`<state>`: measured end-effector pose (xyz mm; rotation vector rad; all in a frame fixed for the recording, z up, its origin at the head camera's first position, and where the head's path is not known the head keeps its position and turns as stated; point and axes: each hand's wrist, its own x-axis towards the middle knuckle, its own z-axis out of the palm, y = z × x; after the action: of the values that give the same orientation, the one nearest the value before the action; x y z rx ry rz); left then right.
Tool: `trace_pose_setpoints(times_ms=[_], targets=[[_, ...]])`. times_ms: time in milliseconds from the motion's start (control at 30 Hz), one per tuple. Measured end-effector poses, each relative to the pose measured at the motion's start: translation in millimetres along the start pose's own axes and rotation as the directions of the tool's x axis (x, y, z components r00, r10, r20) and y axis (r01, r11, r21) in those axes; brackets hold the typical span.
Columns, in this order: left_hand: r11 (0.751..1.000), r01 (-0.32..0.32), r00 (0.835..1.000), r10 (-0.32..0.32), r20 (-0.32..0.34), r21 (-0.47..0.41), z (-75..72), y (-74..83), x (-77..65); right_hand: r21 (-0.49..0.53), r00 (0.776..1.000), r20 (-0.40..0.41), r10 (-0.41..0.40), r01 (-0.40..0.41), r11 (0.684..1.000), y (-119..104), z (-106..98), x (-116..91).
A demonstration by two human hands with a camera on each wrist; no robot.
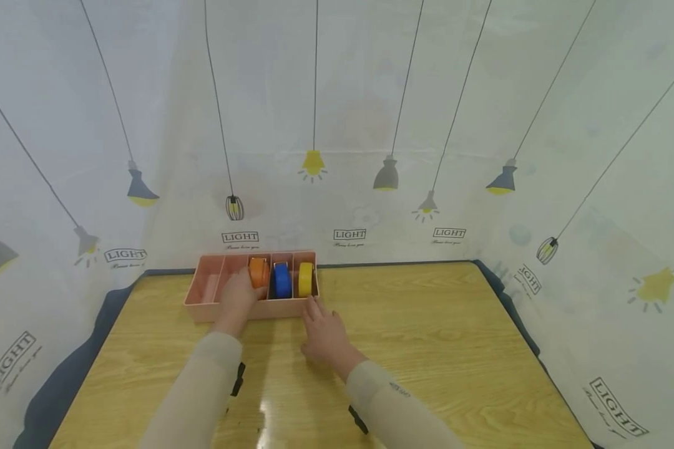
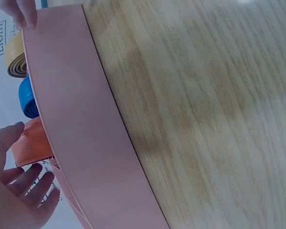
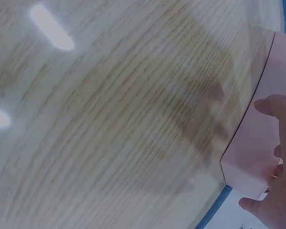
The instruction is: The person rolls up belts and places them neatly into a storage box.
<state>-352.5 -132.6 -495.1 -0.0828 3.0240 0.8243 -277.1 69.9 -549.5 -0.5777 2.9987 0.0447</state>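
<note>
A pink divided box (image 1: 224,313) lies along the table's back edge. Its compartments hold an orange rolled belt (image 1: 258,272), a blue rolled belt (image 1: 282,280) and a yellow rolled belt (image 1: 306,279); the coils show in the left wrist view. My left hand (image 1: 238,296) reaches over the front rim and holds the orange belt (image 2: 32,144), thumb (image 2: 12,133) on one side and fingers (image 2: 33,183) on the other. At the box's front right corner, my right hand (image 1: 327,333) grips the wall, its thumb (image 3: 269,105) along the front face (image 3: 252,138).
Two compartments at the box's left end (image 1: 206,280) show bare pink floors. Behind the wood-grain table (image 1: 427,337) hangs a white sheet (image 1: 472,112) printed with lamps, also on both sides. Dark blue cloth (image 1: 84,349) borders the table edges.
</note>
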Motion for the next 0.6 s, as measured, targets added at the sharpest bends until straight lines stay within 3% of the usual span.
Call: trace_pose_setpoints(times_ms=[133, 267, 433, 600], targets=[[0.992, -0.045, 0.998, 0.051, -0.043, 0.117, -2.0, -0.8, -4.0, -0.024, 1.0, 0.005, -0.025, 0.025, 0.999, 5, -1, 2], [0.981, -0.075, 0.994, 0.088, -0.067, 0.181, -2.1, -1.5, -9.0, -0.044, 0.999, -0.004, -0.054, 0.054, 0.998, 11, -2, 5], [0.96, -0.148, 0.984, 0.166, -0.058, 0.236, 7.9, -4.4, -17.2, -0.039, 0.996, -0.029, -0.084, 0.083, 0.996, 21, -4, 5], [0.926, -0.238, 0.964, 0.263, -0.047, 0.294, 17.7, -7.3, -27.8, -0.043, 0.994, -0.047, -0.101, 0.099, 0.994, 36, -6, -2]])
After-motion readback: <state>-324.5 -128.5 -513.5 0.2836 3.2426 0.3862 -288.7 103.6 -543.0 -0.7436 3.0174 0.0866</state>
